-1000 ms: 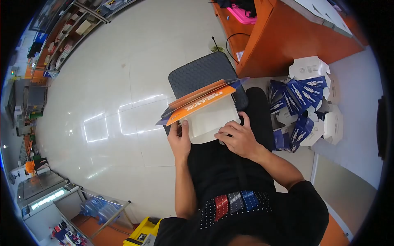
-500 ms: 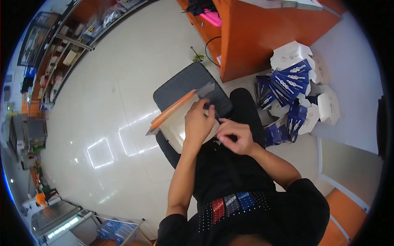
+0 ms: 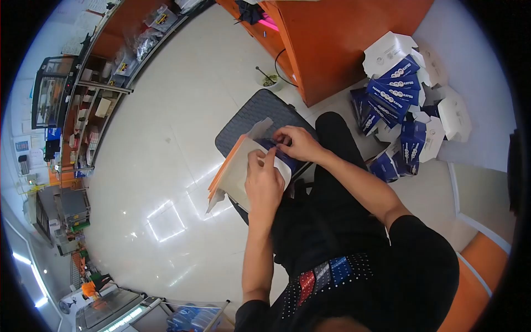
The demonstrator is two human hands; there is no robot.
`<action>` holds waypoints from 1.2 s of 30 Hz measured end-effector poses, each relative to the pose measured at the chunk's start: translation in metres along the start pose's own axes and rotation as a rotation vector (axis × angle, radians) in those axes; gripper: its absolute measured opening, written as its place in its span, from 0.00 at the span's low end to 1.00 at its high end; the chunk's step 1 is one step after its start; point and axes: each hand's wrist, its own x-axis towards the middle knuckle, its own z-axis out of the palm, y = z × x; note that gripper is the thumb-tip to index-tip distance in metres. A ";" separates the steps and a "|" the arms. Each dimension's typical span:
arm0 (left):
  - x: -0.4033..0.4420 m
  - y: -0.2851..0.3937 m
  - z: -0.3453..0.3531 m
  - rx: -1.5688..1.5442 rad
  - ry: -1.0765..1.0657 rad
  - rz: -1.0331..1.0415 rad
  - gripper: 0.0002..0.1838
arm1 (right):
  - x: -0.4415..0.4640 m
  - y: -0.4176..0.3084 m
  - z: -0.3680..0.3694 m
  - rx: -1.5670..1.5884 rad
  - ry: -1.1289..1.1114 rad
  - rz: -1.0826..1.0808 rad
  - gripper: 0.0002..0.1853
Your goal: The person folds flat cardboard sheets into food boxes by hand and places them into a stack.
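Observation:
A part-folded cardboard box [image 3: 237, 176], cream inside with an orange outer side and a dark blue end panel, rests tilted over my lap and a dark grey padded surface [image 3: 251, 119]. My left hand [image 3: 264, 180] reaches across the box's inside, its bent fingers closed at the top of the blue panel. From the right, my right hand [image 3: 300, 145] pinches the same blue end, its fingertips close to those of the left. A loose flap stands up at the box's far end. The fingers partly cover the panel's folds.
Several blue-and-white folded boxes [image 3: 395, 99] lie piled on the floor at the right, beside a wall. An orange cabinet [image 3: 337, 44] stands ahead, with a small potted plant [image 3: 269, 81] near its base. Shelves [image 3: 102, 88] line the far left.
My right hand has moved forward and up to the box's blue end. The fingers of my left hand have shifted along the blue panel, and the camera view has turned slightly.

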 end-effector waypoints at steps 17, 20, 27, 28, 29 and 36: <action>0.024 -0.033 -0.028 0.320 -0.021 0.330 0.17 | 0.015 -0.017 0.011 -0.223 -0.055 -0.021 0.13; 0.029 -0.036 -0.027 0.301 -0.104 0.306 0.16 | 0.018 -0.021 0.012 -0.290 -0.063 -0.018 0.13; 0.047 -0.028 -0.027 0.254 -0.316 0.306 0.17 | 0.019 -0.008 -0.002 -0.155 -0.090 0.097 0.12; 0.050 -0.033 -0.023 0.251 -0.330 0.323 0.18 | 0.019 -0.007 -0.003 -0.133 -0.093 0.097 0.11; 0.052 -0.037 -0.018 0.247 -0.344 0.339 0.18 | 0.019 -0.006 -0.003 -0.128 -0.089 0.094 0.11; 0.067 -0.043 -0.006 0.243 -0.470 0.358 0.21 | 0.013 0.001 0.002 -0.118 -0.020 0.025 0.11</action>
